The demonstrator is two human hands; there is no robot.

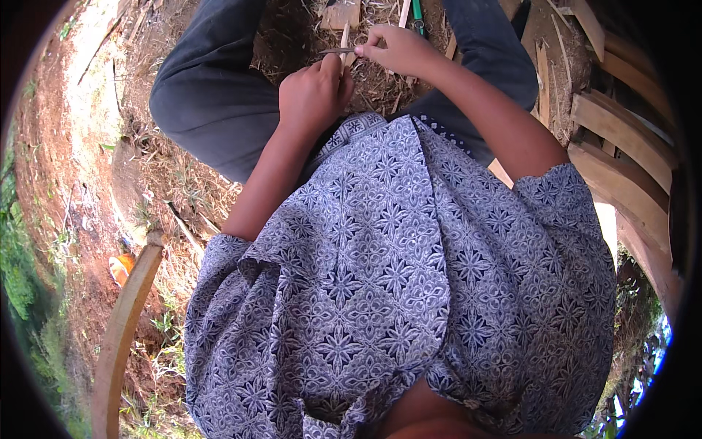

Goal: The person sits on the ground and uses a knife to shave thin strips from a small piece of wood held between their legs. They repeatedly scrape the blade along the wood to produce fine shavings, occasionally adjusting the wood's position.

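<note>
While fingers pinch, blade (333,51) between grips.

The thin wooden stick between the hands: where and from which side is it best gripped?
Probably at its lower end, from the person's left. The thin wooden stick stands nearly upright; the left hand closes on its base, while the right hand holds a dark blade across the upper part, so that stretch is better left free.

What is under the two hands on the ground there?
Below the left hand and right hand, which hold a thin stick, lie dry shavings and wood offcuts. The ground directly beneath the hands is covered.
</note>
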